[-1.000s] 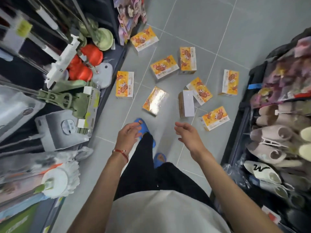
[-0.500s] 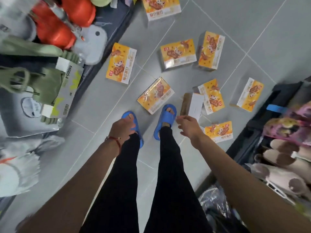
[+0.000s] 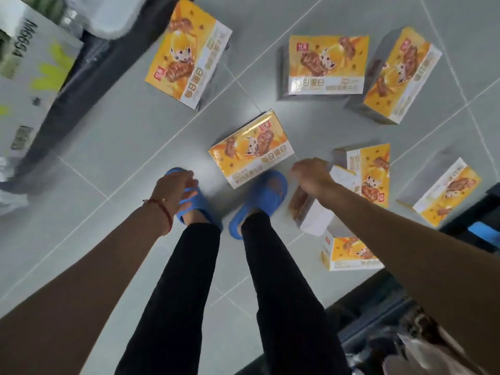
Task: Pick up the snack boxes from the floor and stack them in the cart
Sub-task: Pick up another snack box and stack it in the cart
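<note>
Several yellow snack boxes lie scattered on the grey tile floor. One box (image 3: 250,150) lies flat just ahead of my blue slippers. Another box (image 3: 311,209) stands on its edge with its white side up, right of my right foot. My right hand (image 3: 312,175) hovers over that box's far end, fingers loosely curled, holding nothing. My left hand (image 3: 171,189) hangs above my left slipper, fingers relaxed and empty. More boxes lie at the upper left (image 3: 188,52), upper middle (image 3: 327,67), upper right (image 3: 397,77) and right (image 3: 443,193). No cart is in view.
A dark shelf base (image 3: 89,85) with a white carton (image 3: 29,77) runs along the left. Another dark shelf edge (image 3: 481,212) borders the right, with packaged goods at the lower right. A further snack box (image 3: 349,253) lies under my right forearm.
I have bent lower, so the floor and boxes fill more of the view. My right hand has dropped toward the box standing on edge. My left hand has lowered over my left slipper.
</note>
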A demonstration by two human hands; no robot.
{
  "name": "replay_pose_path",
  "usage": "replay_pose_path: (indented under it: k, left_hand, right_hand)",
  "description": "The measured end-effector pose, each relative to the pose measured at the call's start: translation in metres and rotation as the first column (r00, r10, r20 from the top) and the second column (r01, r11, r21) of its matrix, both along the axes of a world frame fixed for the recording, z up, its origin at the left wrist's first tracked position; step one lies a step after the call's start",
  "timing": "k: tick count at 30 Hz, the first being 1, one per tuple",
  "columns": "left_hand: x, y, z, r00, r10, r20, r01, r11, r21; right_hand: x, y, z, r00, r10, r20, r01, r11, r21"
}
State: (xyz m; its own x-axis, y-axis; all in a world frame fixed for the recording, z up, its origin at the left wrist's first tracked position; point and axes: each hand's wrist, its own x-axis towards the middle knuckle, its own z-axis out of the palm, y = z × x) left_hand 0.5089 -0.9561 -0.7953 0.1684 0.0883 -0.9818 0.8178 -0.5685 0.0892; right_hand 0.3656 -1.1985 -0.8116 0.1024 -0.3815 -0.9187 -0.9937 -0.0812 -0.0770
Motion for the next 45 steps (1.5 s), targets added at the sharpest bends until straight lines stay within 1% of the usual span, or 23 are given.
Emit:
replay_pose_path:
  k: [1,4,9,10,11,12,13,14,15,17,18,19,20,21,24,28,30,32,33,35,36,39,45]
  left_hand:
    - [0.002,-0.009,-0.012,0.999,0.033,0.007,-0.033,0.999,0.005]
    - [0.002,-0.024,-0.065,0.997,0.073,0.012,-0.074,0.997,0.015]
    - [-0.006,-0.054,-0.141,0.985,0.142,0.102,-0.147,0.988,0.042]
    - [-0.014,-0.037,-0.192,0.983,0.115,0.144,-0.126,0.990,0.068]
    - [-0.027,0.002,-0.277,0.978,0.166,0.125,-0.177,0.980,0.089]
    - [-0.044,0.034,-0.349,0.978,0.138,0.154,-0.165,0.970,0.179]
    - [-0.054,0.058,-0.407,0.967,0.182,0.178,-0.223,0.943,0.248]
    - [-0.061,0.063,-0.435,0.958,0.259,0.127,-0.283,0.928,0.241]
    - [-0.063,0.052,-0.436,0.947,0.301,0.109,-0.318,0.923,0.216]
    - [-0.042,-0.022,-0.339,0.957,0.269,0.105,-0.276,0.959,0.058]
    - [-0.032,-0.066,-0.275,0.952,0.266,0.153,-0.276,0.960,0.047]
    - [-0.033,-0.070,-0.271,0.963,0.227,0.145,-0.235,0.971,0.043]
    - [-0.039,-0.066,-0.283,0.954,0.252,0.160,-0.265,0.962,0.063]
    - [-0.038,-0.063,-0.284,0.936,0.324,0.135,-0.330,0.944,0.022]
    - [-0.036,-0.054,-0.265,0.928,0.358,0.102,-0.361,0.932,0.014]
    - [-0.018,-0.059,-0.179,0.961,0.250,0.114,-0.260,0.963,0.077]
    - [-0.010,-0.052,-0.142,0.975,0.137,0.177,-0.157,0.982,0.109]
    - [-0.006,-0.041,-0.104,0.986,0.035,0.162,-0.048,0.995,0.083]
    - [-0.007,-0.035,-0.085,0.982,0.073,0.172,-0.088,0.993,0.080]
    - [-0.006,-0.023,-0.037,0.956,0.240,0.168,-0.254,0.965,0.064]
    - [-0.007,-0.016,-0.017,0.948,0.271,0.164,-0.285,0.956,0.069]
    - [-0.008,0.000,0.037,0.952,0.234,0.196,-0.242,0.970,0.020]
    - [0.003,0.030,0.140,0.949,0.225,0.220,-0.216,0.974,-0.064]
  right_hand:
    - [0.007,-0.008,-0.020,1.000,-0.017,0.014,0.017,0.999,-0.038]
    - [0.017,-0.022,-0.073,0.999,0.039,0.006,-0.038,0.994,-0.106]
    - [0.024,-0.027,-0.163,0.988,-0.035,0.150,0.057,0.988,-0.145]
    - [0.027,-0.027,-0.179,0.985,-0.035,0.171,0.056,0.991,-0.123]
    - [0.030,-0.027,-0.194,0.981,-0.047,0.190,0.066,0.993,-0.099]
    - [0.033,-0.027,-0.206,0.976,-0.077,0.204,0.095,0.992,-0.082]
    - [0.035,-0.026,-0.214,0.971,-0.092,0.222,0.111,0.991,-0.078]
    - [0.035,-0.025,-0.222,0.969,-0.091,0.230,0.112,0.990,-0.081]
    - [0.033,-0.025,-0.231,0.969,-0.075,0.234,0.099,0.991,-0.090]
    - [0.029,-0.021,-0.238,0.970,-0.081,0.230,0.106,0.989,-0.099]
    - [0.027,-0.020,-0.237,0.968,-0.098,0.233,0.122,0.988,-0.090]
    - [0.026,-0.019,-0.236,0.966,-0.119,0.231,0.141,0.987,-0.080]
    - [0.026,-0.019,-0.233,0.963,-0.145,0.227,0.166,0.983,-0.076]
    - [0.025,-0.019,-0.229,0.962,-0.165,0.220,0.185,0.980,-0.075]
    - [0.022,-0.014,-0.208,0.961,-0.205,0.186,0.222,0.972,-0.073]
    - [0.021,0.004,-0.151,0.925,-0.332,0.185,0.338,0.941,0.002]
    - [0.027,0.012,-0.111,0.905,-0.386,0.179,0.388,0.921,0.021]
    - [0.032,0.021,-0.068,0.895,-0.411,0.172,0.413,0.910,0.023]
    - [0.033,0.025,-0.048,0.892,-0.416,0.180,0.417,0.908,0.030]
    - [0.035,0.036,-0.006,0.884,-0.416,0.213,0.415,0.908,0.049]
    - [0.035,0.041,0.015,0.873,-0.428,0.235,0.429,0.902,0.047]
    - [0.038,0.059,0.072,0.820,-0.492,0.292,0.501,0.864,0.048]
    - [0.019,0.096,0.166,0.728,-0.634,0.260,0.612,0.772,0.170]
